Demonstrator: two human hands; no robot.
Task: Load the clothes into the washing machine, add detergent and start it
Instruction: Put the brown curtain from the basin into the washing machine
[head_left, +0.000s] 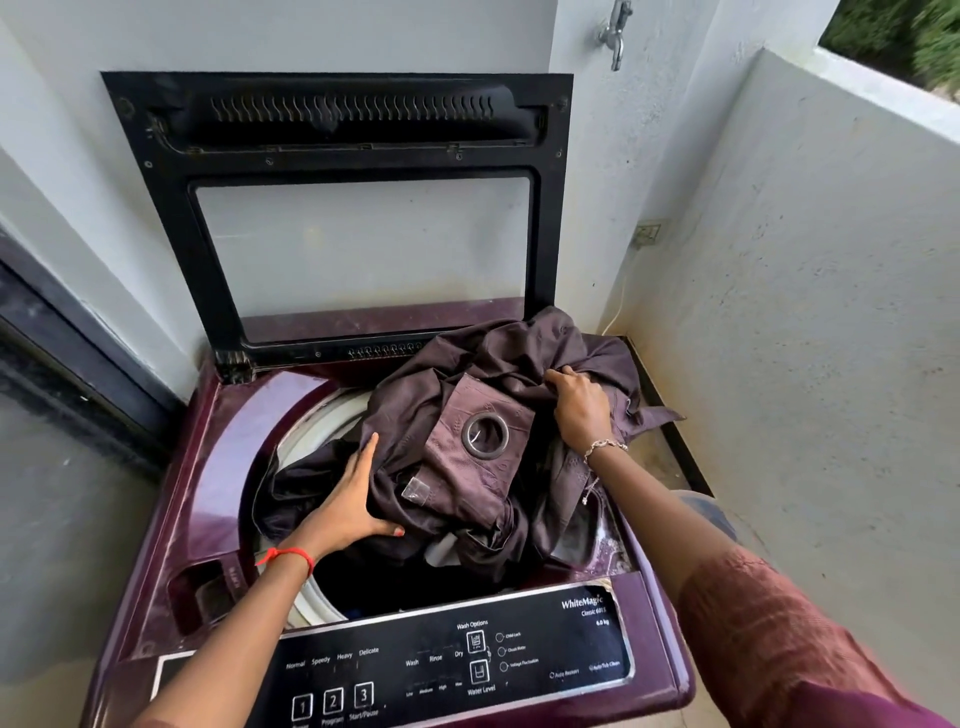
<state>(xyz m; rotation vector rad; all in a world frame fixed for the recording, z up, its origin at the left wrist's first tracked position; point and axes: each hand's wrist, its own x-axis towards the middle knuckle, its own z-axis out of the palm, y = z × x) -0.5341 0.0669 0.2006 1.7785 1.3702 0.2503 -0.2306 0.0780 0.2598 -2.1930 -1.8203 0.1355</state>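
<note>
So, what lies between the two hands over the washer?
In the head view, the bunched brown curtain, with its ring eyelet, lies between the left hand, pressed flat on it, and the right hand, which grips its fabric.

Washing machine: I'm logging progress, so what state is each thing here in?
Lid: raised upright.
Curtain: bunched, partly in the drum, partly spilling over its edge.
Left hand: flat, pressing the curtain.
Right hand: gripping the curtain.

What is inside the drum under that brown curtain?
Beneath the curtain, darker fabric hangs into the drum at its left side, with a white patch nearer the front. The curtain hides the rest, including how full it is.
</note>
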